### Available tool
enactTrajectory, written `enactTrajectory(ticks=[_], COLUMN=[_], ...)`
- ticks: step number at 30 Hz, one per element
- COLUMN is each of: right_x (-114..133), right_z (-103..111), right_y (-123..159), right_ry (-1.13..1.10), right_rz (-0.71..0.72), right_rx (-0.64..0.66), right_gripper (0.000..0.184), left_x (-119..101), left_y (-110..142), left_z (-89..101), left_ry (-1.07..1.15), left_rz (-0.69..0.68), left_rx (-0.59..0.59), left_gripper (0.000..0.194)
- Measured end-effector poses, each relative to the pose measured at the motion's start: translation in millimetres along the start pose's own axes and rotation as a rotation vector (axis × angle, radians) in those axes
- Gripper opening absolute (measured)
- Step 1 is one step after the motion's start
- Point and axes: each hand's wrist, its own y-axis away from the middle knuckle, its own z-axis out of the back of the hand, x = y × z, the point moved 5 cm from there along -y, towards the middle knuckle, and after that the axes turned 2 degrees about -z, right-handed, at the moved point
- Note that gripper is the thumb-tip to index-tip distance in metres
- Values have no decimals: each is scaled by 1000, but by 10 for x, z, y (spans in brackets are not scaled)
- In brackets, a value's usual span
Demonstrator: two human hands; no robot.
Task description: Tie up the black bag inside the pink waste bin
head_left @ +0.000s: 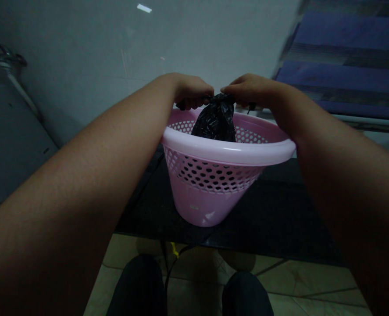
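Note:
A pink plastic basket (pixel 204 206) with a holed upper wall and a wide rim stands on a black surface. Out of its opening rises a black plastic bag (pixel 215 120), gathered at the top and bulging below. My left hand (pixel 194 91) is closed on the bag's gathered top from the left. From the right, my right hand (pixel 243 90) pinches the same gathered top. Both hands are over the far part of the basket, and my forearms pass on either side of it. The bag's lower part is hidden behind the rim.
The basket rests on a black bench-like top (pixel 280 210) against a pale wall (pixel 214 39). A purple striped cloth (pixel 345 57) lies at the upper right. On the left is a grey panel (pixel 10 131). Cords with a yellow piece (pixel 175 250) hang between my knees.

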Motion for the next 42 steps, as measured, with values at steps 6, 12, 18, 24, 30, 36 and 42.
enactTrajectory(ticks=[6,12,18,24,30,36,42], right_x=[-42,-91,-83,-75,-78,-27,-51], right_z=[3,10,10,2,9,22,19], right_y=[-52,-108,-62,-48,-64,-8,-10], right_ry=[8,49,147,172,142,96,103], right_rz=[-8,-10,-60,-48,-40,-63,-75], right_rx=[-14,-21,-21,-19,-17,-20,-33], right_gripper=[32,33,49,48,40,22,24], left_x=[9,8,6,0,5,23,18], left_y=[-13,-22,-20,4,-13,-30,-20], left_z=[10,4,0,-12,-5,1,-8], left_ry=[-4,-3,1,1,3,19,18], left_rz=[3,-3,-10,5,-5,4,2], left_rx=[-15,-2,1,4,4,12,16], left_gripper=[20,17,17,18,18,18,17])
